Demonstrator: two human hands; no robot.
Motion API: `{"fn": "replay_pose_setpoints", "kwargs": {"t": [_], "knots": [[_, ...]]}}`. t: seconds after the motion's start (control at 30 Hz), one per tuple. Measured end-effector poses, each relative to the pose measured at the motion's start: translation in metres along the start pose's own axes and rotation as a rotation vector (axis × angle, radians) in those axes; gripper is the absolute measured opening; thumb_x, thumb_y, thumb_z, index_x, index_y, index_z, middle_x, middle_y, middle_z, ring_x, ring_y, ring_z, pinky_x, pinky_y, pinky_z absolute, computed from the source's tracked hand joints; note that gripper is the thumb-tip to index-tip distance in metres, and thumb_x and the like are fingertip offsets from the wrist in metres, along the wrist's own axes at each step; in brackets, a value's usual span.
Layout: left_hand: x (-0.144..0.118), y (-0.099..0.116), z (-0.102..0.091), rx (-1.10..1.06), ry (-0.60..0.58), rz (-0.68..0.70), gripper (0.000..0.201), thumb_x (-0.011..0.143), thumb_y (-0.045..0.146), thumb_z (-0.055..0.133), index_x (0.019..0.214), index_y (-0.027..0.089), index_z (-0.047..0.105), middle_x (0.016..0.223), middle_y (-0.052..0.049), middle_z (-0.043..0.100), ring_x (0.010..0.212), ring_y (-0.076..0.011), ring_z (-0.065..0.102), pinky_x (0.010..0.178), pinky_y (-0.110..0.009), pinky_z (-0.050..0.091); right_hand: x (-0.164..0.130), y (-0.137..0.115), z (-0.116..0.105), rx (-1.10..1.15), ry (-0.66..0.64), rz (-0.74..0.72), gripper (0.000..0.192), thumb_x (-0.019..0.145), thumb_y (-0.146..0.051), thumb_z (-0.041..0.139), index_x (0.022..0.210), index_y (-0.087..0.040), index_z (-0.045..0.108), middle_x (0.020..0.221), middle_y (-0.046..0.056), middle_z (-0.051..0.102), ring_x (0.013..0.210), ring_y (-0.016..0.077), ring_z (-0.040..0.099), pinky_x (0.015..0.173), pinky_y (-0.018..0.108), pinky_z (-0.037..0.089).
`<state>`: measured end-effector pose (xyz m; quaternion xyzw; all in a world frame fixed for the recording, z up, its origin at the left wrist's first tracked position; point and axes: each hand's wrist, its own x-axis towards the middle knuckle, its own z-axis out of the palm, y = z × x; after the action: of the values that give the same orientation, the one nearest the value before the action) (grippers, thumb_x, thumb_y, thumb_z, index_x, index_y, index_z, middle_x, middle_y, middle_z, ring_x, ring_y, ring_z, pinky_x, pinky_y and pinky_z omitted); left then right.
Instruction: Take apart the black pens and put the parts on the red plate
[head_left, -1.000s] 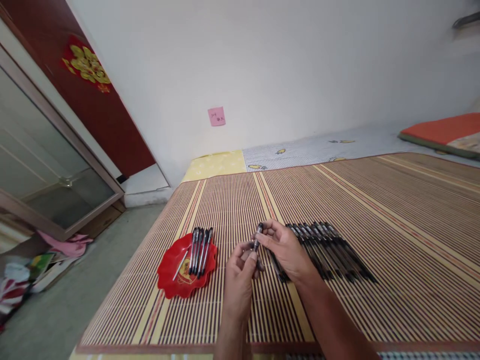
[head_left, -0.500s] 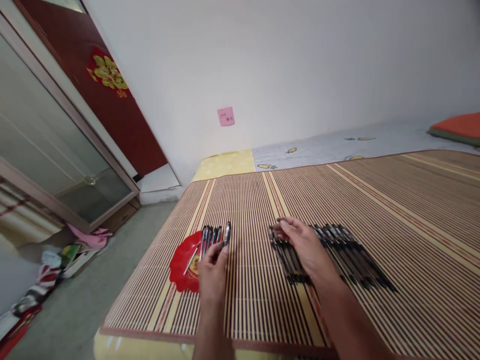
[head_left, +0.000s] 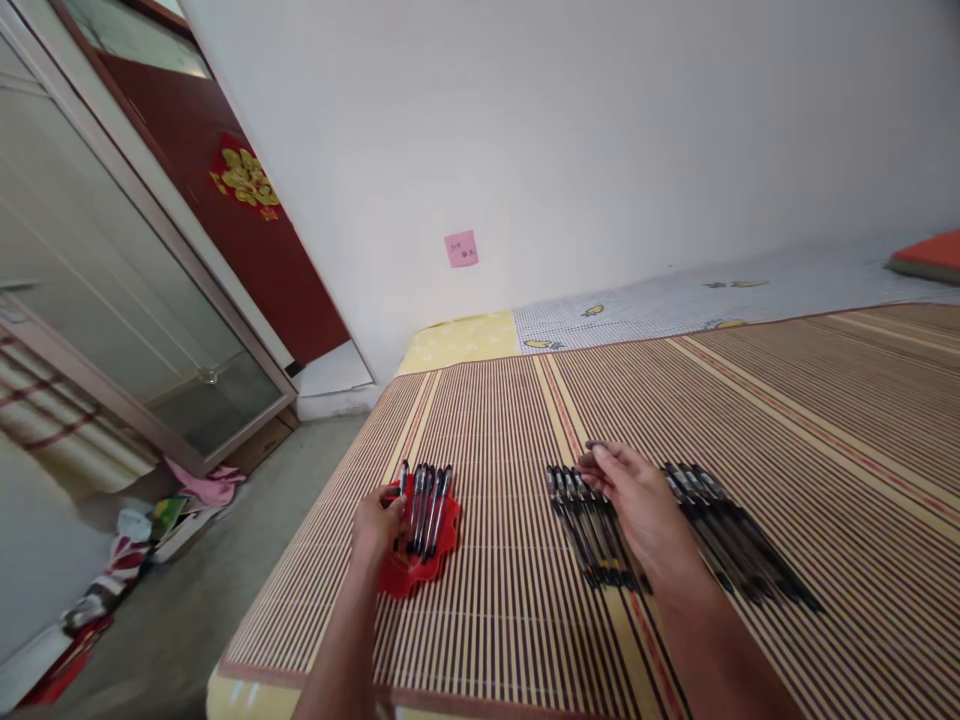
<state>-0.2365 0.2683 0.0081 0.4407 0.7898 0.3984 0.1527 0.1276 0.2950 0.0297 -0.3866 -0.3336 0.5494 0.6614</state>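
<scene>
Left hand [head_left: 377,522] pinching a black pen [head_left: 403,478] over a red dish [head_left: 401,585]

The pen is just left of a row of pens [head_left: 433,512] lying on the dish. The right hand [head_left: 636,488], fingers curled, hides part of the dark pens [head_left: 739,530] at right; whether it holds one is unclear. A striped mat [head_left: 495,620] lies beneath. Earlier, the held pen was right of that row.
</scene>
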Motion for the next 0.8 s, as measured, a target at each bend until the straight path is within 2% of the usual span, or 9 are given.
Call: {"fn": "replay_pose_setpoints", "kwargs": {"t": [0.13,0.37,0.57,0.63,0.7,0.77,0.8], "knots": [[0.006,-0.005,0.005,0.019,-0.026,0.005,0.012,0.077,0.021,0.067,0.085,0.016,0.073,0.067,-0.005,0.072,0.058,-0.0198,0.067,0.054,-0.026,0.048,0.001,-0.001,-0.002,0.018,0.011,0.013,0.042,0.061,-0.049,0.088,0.083,-0.019,0.069,0.074,0.001,0.072,0.073,0.0155,0.069,0.069,0.025,0.055],[0.009,-0.007,0.011,0.049,-0.002,0.009,0.016,0.079,0.02,0.064,0.09,0.014,0.075,0.076,-0.007,0.076,0.069,-0.0221,0.071,0.061,-0.029,0.052,0.005,-0.002,-0.008,0.042,0.022,0.01,0.041,0.061,-0.049,0.088,0.081,-0.018,0.069,0.073,0.001,0.071,0.071,0.0144,0.068,0.068,0.025,0.055],[0.003,0.01,-0.008,0.165,0.081,0.076,0.019,0.079,0.024,0.062,0.093,0.015,0.073,0.091,-0.013,0.077,0.087,-0.028,0.071,0.075,-0.033,0.051,0.008,-0.009,-0.015,0.055,0.062,-0.032,0.041,0.062,-0.049,0.087,0.083,-0.019,0.068,0.073,0.0,0.07,0.072,0.0149,0.067,0.069,0.026,0.055],[-0.012,0.024,-0.012,0.194,0.141,0.126,0.026,0.083,0.032,0.058,0.1,0.016,0.071,0.097,-0.014,0.075,0.092,-0.0299,0.069,0.078,-0.036,0.05,0.009,-0.012,-0.018,0.064,0.086,-0.054,0.039,0.065,-0.049,0.086,0.084,-0.019,0.068,0.074,0.0,0.07,0.073,0.0153,0.067,0.07,0.027,0.056],[-0.038,0.043,-0.003,0.17,0.184,0.199,0.027,0.085,0.037,0.056,0.099,0.018,0.069,0.094,-0.011,0.075,0.087,-0.0286,0.069,0.077,-0.036,0.05,0.01,-0.015,-0.02,0.083,0.117,-0.077,0.038,0.066,-0.047,0.085,0.084,-0.019,0.068,0.074,0.0,0.07,0.072,0.0146,0.067,0.07,0.027,0.056],[-0.072,0.064,0.019,0.052,0.077,0.234,0.025,0.085,0.04,0.057,0.098,0.021,0.067,0.09,-0.008,0.074,0.083,-0.026,0.07,0.074,-0.033,0.05,0.01,-0.016,-0.02,0.101,0.138,-0.096,0.035,0.066,-0.045,0.085,0.082,-0.019,0.067,0.072,-0.001,0.069,0.07,0.0138,0.066,0.068,0.026,0.055],[-0.09,0.074,0.035,0.004,0.01,0.241,0.02,0.083,0.039,0.06,0.092,0.021,0.065,0.086,-0.007,0.074,0.081,-0.0251,0.069,0.072,-0.032,0.05,0.01,-0.016,-0.021,0.108,0.141,-0.101,0.034,0.067,-0.044,0.085,0.082,-0.019,0.067,0.072,-0.001,0.069,0.069,0.0135,0.066,0.067,0.026,0.055]]}}
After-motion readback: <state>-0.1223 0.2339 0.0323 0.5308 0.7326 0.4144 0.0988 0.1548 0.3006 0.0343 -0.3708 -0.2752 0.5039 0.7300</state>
